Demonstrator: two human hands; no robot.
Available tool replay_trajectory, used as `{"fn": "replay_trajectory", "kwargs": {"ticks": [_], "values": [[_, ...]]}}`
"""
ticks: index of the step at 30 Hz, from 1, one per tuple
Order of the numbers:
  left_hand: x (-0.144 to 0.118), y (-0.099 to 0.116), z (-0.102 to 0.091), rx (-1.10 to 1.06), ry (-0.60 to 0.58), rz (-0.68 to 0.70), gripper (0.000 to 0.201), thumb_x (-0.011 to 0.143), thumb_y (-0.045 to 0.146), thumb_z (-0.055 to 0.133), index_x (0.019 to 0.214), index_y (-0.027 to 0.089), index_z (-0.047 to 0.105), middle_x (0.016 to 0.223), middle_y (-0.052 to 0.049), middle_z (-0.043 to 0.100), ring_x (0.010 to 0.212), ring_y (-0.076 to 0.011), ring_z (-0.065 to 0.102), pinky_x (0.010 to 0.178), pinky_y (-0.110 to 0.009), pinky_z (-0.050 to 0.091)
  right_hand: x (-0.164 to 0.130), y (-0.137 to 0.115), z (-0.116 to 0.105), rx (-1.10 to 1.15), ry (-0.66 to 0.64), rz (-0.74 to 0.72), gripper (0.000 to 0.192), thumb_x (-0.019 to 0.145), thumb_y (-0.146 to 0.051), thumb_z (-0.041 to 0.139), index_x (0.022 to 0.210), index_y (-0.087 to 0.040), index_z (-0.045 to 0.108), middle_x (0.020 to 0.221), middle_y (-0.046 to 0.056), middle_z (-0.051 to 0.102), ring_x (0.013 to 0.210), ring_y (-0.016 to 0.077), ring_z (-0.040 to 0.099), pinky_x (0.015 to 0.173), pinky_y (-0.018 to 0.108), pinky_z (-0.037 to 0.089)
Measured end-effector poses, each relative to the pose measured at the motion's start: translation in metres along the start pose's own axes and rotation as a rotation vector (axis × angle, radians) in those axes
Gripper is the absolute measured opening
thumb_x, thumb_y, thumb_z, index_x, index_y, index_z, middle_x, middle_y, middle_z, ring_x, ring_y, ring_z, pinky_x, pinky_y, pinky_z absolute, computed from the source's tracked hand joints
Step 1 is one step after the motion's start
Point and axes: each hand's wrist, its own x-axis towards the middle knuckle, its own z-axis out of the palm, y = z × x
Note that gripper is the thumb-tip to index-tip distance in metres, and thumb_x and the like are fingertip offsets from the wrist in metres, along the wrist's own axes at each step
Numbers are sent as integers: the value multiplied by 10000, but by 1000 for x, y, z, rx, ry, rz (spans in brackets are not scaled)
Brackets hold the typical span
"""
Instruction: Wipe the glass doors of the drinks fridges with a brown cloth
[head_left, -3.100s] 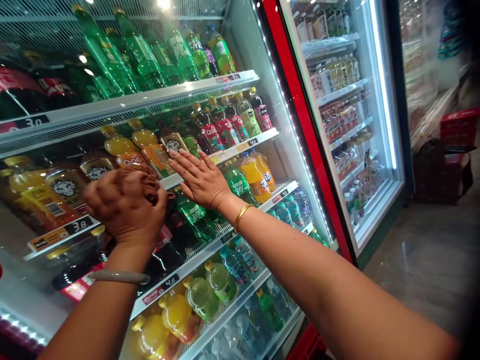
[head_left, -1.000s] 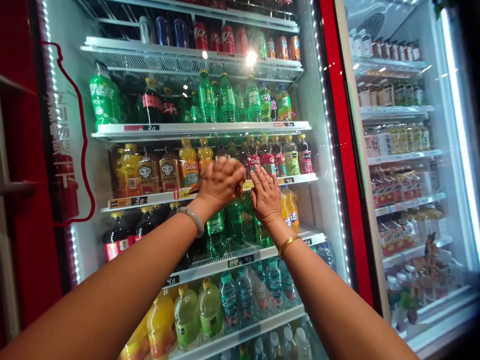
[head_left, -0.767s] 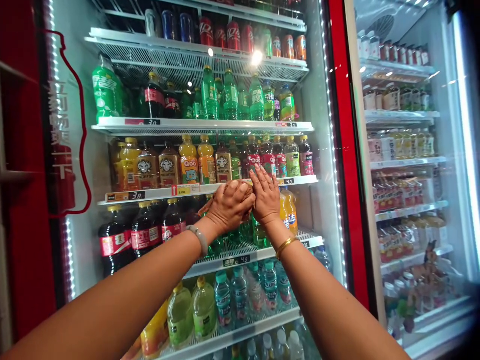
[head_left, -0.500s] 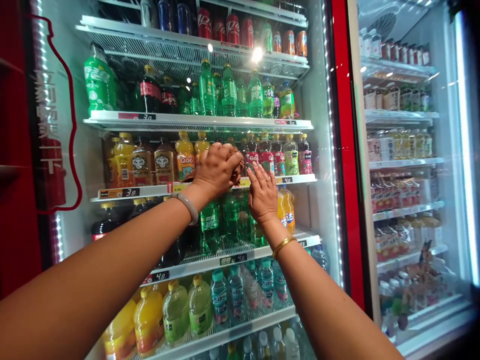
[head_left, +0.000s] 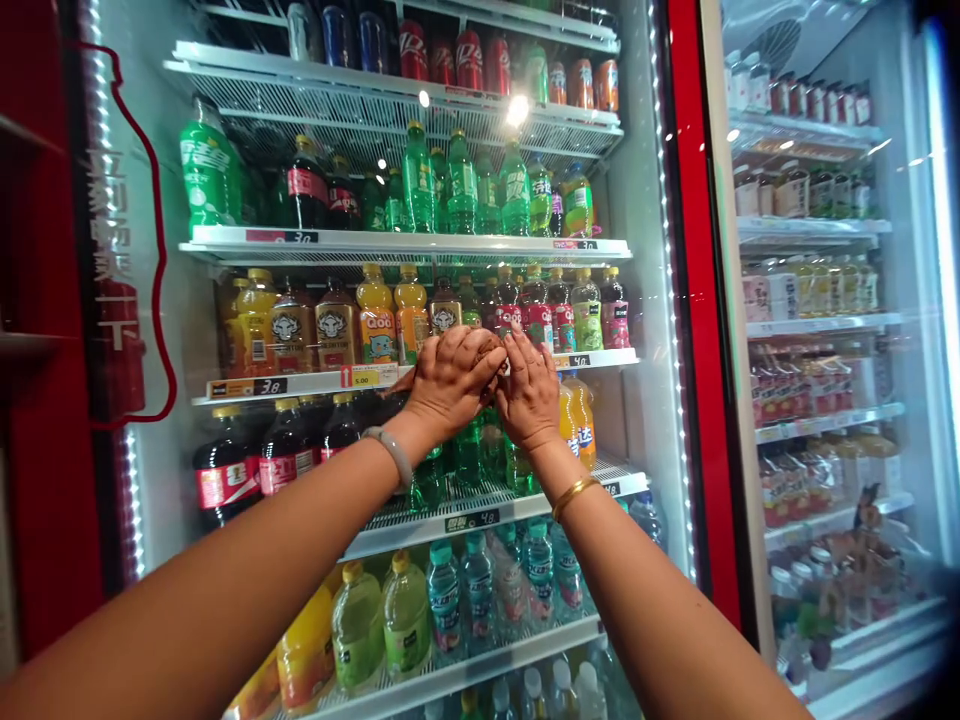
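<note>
Both arms stretched forward to the glass door [head_left: 652, 300] of a red-framed drinks fridge [head_left: 686, 300], hands meeting at the height of the third shelf [head_left: 600, 357] from the top. Left hand [head_left: 448, 383] curled into a closed grip around a small brownish wad, possibly a cloth [head_left: 484, 345], only a rounded bit of it showing above the knuckles; pressed against the glass just over the shelf's price strip. Right hand [head_left: 529, 392] flat and open, fingers [head_left: 517, 345] spread upward on the glass, holding nothing, its thumb side touching the left hand. The wad thus inside the left grip and just beside the right fingertips, between the two hands.

Pale bangle [head_left: 396, 455] on the left wrist, gold bangle [head_left: 574, 493] on the right.

Behind the glass at hand level: brown bottles with a bull's-head label [head_left: 336, 325], orange juice bottles [head_left: 377, 315], red-labelled small bottles [head_left: 536, 305]. Directly below the hands: green soda bottles [head_left: 472, 455] and an orange soda bottle [head_left: 577, 425]. Further down: yellow-green drinks [head_left: 360, 625] and water bottles [head_left: 480, 590]. Above: tall green bottles [head_left: 461, 185], then a row of cans [head_left: 469, 60]. To the right, a second fridge [head_left: 817, 320] with smaller bottles, seen through reflections.
</note>
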Motion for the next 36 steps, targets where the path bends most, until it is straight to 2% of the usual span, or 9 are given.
{"fn": "replay_trajectory", "kwargs": {"ticks": [5,10,14,16,20,24,29,33,36], "values": [[-6,20,2,-120,62,-222,519,979,363,564,1491,282,532,1578,-105,536,1467,-315,451,1217,-523,299,-5,-2,-5,22,35,-162,886,1014,-432,495,1694,-199,-23,1765,118,212,1638,242,244,1330,493,318],[2,43,6,-234,65,-347,751,917,273,583,1624,299,330,1736,-94,306,1610,-310,262,1313,-553,157,-8,2,-1,64,34,-202,846,1008,-401,462,1695,-232,-1,1738,103,297,1633,244,260,1343,515,302],[1,64,7,-299,2,-268,907,928,295,586,1692,259,98,1792,-122,66,1661,-329,23,1332,-608,51,-8,14,9,137,73,-78,647,1043,-298,403,1665,-264,226,1602,87,527,1511,212,479,1286,473,411],[-3,64,6,-278,-61,-168,894,951,310,570,1698,272,79,1791,-116,69,1658,-345,0,1324,-645,25,-10,20,7,153,75,-28,614,1041,-288,397,1644,-252,284,1533,104,594,1442,226,554,1237,485,470],[-4,49,4,-270,-133,-76,768,999,217,490,1693,283,167,1757,-97,244,1653,-291,127,1346,-585,120,-19,15,-22,176,60,-20,652,999,-212,383,1640,-258,271,1529,114,586,1467,224,533,1223,508,485],[2,37,4,-457,-71,-160,869,955,90,451,1704,278,53,1761,-90,229,1648,-235,154,1350,-515,207,-23,-22,-48,265,77,-2,659,1003,-312,388,1642,-264,231,1747,108,256,1636,270,253,1295,597,359],[-5,14,-6,-622,-62,-211,919,963,130,445,1691,294,-91,1772,-97,170,1621,-204,253,1281,-439,378,-2,-64,-16,144,74,56,598,1021,-407,364,1604,-274,358,1757,86,227,1657,301,162,1293,658,290],[-22,-21,-21,-517,-165,-171,916,913,112,464,1706,240,23,1765,-102,197,1641,-247,163,1336,-499,245,23,-71,15,-25,115,233,545,1005,-488,489,1513,-295,530,1710,79,333,1623,333,222,1284,640,291],[-23,-31,-29,-382,-54,-264,829,938,124,394,1705,244,102,1756,-73,239,1647,-238,127,1357,-542,142,28,-68,14,-32,131,159,404,989,-512,568,1353,-369,668,1612,27,478,1555,322,329,1289,615,282]]}}
